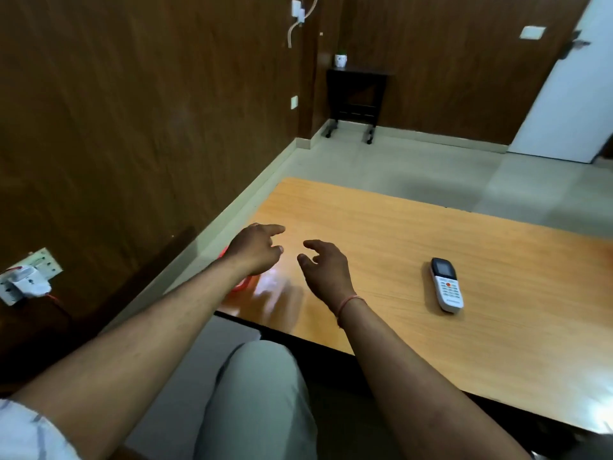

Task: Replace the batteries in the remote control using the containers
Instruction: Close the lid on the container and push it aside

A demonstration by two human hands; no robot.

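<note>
Both hands are held over the wooden table [431, 227], fingers loosely spread and empty: the left hand [257, 249] above a mostly hidden red container [239, 286], the right hand [326, 270] beside it. The remote control [446, 284] lies face up, well apart to the right.

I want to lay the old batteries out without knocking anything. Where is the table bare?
The table is bare between the right hand and the remote control, across the far side beyond both hands, and right of the remote. The near left corner is crowded: the left hand hovers over a red-rimmed container there.
</note>
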